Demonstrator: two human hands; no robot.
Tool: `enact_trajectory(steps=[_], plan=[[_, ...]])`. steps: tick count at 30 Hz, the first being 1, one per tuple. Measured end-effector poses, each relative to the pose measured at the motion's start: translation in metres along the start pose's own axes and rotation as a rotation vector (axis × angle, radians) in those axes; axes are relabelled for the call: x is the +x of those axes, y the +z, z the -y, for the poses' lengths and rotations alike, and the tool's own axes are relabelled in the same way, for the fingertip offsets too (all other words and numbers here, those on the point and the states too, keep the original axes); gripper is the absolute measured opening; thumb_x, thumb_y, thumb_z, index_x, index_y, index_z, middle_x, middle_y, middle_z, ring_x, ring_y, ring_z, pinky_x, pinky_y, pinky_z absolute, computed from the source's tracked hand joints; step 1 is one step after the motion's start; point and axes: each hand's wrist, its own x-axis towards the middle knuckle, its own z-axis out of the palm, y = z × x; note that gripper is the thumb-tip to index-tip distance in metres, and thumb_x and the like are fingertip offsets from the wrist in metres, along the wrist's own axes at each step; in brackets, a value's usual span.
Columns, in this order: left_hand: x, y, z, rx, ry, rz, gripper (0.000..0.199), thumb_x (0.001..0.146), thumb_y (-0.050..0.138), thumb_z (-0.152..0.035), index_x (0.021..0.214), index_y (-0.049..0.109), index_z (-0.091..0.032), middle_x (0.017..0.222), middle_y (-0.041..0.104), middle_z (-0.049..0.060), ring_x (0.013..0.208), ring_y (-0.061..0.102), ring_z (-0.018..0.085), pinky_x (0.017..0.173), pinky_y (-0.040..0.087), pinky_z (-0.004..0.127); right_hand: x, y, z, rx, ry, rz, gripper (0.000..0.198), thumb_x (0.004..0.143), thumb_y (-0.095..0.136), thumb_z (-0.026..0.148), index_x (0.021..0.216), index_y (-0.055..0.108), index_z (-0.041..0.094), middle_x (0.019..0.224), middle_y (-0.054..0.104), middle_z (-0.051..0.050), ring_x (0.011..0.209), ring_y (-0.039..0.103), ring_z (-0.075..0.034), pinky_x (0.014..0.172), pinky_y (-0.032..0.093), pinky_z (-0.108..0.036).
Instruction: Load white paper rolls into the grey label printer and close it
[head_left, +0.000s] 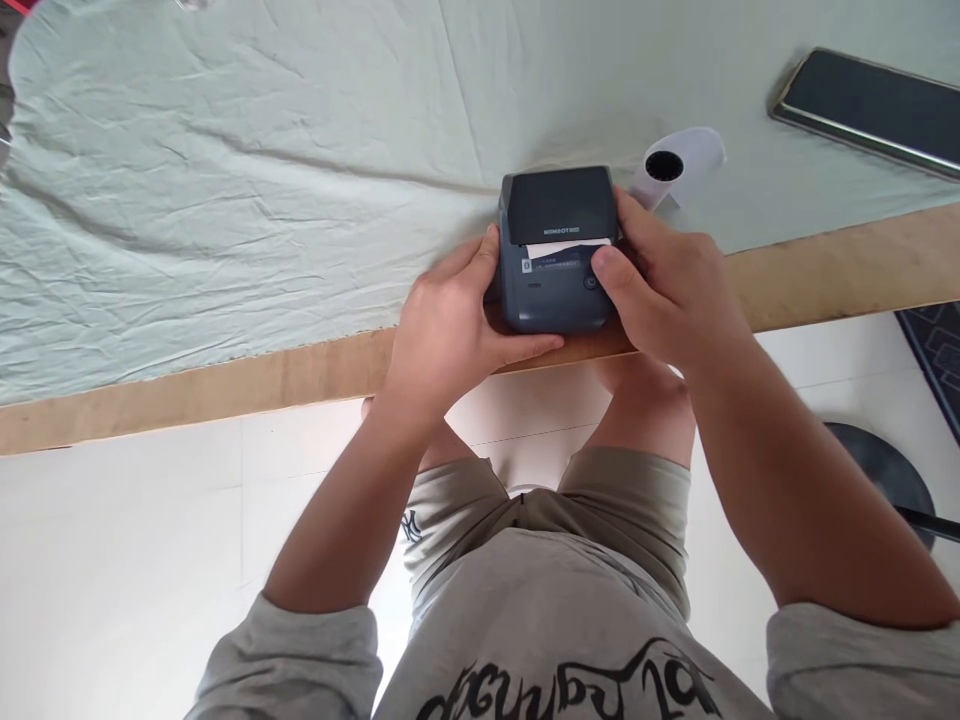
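A dark label printer (pixel 556 300) sits at the table's near edge, between my hands. From the slot under its lid (pixel 559 200) a white strip of label paper (pixel 566 248) sticks out. My left hand (pixel 457 320) grips the printer's left side, its thumb stretched along the near side. On the right, my right hand (pixel 664 275) holds the other side, with the thumb on the top face beside the strip's end, just above the round power button (pixel 591 283). Just beyond my right hand lies a roll of white label paper (pixel 697 160) with a black core (pixel 664 165).
A pale green cloth (pixel 300 200) with wrinkles covers the table, leaving a wooden edge strip (pixel 225 385) bare. A phone (pixel 877 105) lies at the far right. Below the table, a round black base (pixel 881 475) stands on the white tiled floor (pixel 150 540).
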Motion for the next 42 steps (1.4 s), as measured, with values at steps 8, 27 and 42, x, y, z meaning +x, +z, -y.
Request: enact_trajectory(steps=[8,27,42], plan=[[0.001,-0.001,-0.001,-0.039,-0.007,-0.008,0.087,0.078,0.093,-0.056,0.152,0.063,-0.024,0.148,0.074,0.011,0.134,0.071,0.04,0.11,0.062,0.054,0.006,0.001,0.007,0.093,0.106,-0.005,0.079,0.106,0.027,0.078,0.157,0.055,0.025,0.095,0.068,-0.008,0.082,0.058,-0.012,0.081,0.049,-0.03],[0.002,-0.001,0.001,-0.047,-0.009,-0.008,0.083,0.091,0.067,-0.067,0.157,0.061,-0.017,0.139,0.076,0.013,0.125,0.072,0.038,0.101,0.062,0.047,0.052,-0.065,0.084,-0.043,0.23,-0.048,0.052,0.1,0.048,0.022,0.152,0.058,0.02,0.079,0.066,0.006,0.072,0.056,-0.003,0.143,0.033,-0.043],[0.003,-0.001,0.005,-0.054,-0.012,0.018,0.085,0.091,0.07,-0.07,0.157,0.059,-0.017,0.149,0.072,0.013,0.134,0.07,0.037,0.108,0.062,0.048,0.105,-0.056,0.079,-0.389,0.117,0.481,0.042,0.091,0.077,0.031,0.127,0.07,0.01,0.116,0.068,-0.007,0.123,0.062,-0.012,0.125,0.055,-0.044]])
